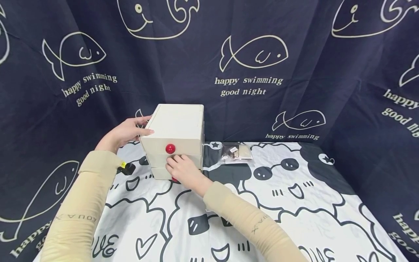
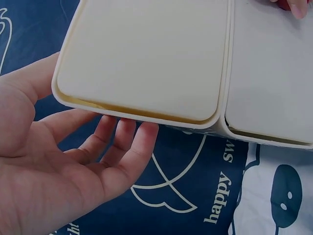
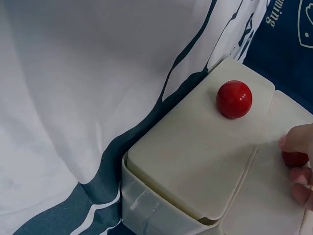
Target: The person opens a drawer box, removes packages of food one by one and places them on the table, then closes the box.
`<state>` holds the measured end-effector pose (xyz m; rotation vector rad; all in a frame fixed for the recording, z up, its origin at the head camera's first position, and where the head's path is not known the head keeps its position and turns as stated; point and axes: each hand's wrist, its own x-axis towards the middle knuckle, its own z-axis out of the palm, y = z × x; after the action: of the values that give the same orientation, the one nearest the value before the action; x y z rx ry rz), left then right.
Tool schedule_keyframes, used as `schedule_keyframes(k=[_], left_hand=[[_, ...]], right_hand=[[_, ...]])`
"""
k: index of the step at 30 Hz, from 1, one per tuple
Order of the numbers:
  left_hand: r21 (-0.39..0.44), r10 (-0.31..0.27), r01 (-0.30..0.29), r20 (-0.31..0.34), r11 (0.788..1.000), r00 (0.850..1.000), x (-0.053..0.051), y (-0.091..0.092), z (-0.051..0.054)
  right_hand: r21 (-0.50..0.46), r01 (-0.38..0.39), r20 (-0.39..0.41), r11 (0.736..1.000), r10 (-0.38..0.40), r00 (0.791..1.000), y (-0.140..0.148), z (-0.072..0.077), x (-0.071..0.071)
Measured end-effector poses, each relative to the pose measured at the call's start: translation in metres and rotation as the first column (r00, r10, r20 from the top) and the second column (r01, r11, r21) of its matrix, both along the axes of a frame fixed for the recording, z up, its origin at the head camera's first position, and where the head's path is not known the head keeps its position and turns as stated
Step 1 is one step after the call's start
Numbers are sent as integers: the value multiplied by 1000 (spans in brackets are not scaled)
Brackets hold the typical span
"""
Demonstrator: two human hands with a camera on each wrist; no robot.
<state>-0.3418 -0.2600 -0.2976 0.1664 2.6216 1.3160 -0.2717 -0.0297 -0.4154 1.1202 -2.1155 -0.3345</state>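
Note:
A cream drawer cabinet point(image 1: 176, 120) stands upright on the patterned cloth, with three stacked drawer fronts facing me. My left hand point(image 1: 126, 131) steadies its upper left side, thumb on the top edge; in the left wrist view, the fingertips point(image 2: 146, 132) touch the side wall. With my right hand point(image 1: 186, 171) I pinch the red knob point(image 3: 295, 159) of the middle drawer, largely hidden by the fingers in the head view. The top drawer's red knob point(image 1: 170, 148) shows above that hand, and the bottom drawer's knob point(image 3: 234, 99) is bare. The drawers look closed.
A clear plastic bag point(image 1: 236, 153) with small items inside lies right of the cabinet. Beside the left sleeve is a small black object point(image 1: 127, 168) with a yellow label. A dark blue fish-print curtain point(image 1: 255, 120) hangs close behind the table cloth point(image 1: 294, 222).

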Motion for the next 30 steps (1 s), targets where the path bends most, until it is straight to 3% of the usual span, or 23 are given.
schedule_keyframes(k=[10,18,30], left_hand=[[8,12,-12,-9,1000,1000,5,2,4],[19,16,-16,4,1000,1000,2,4,3],[6,17,-17,25,1000,1000,4,5,5]], right_hand=[[25,-19,-25,1000,20,999,0,4,-5],[25,-35,-45,999,36,998,1,5,-6],[34,-15,-52,999,17,999,2,1,-2]])
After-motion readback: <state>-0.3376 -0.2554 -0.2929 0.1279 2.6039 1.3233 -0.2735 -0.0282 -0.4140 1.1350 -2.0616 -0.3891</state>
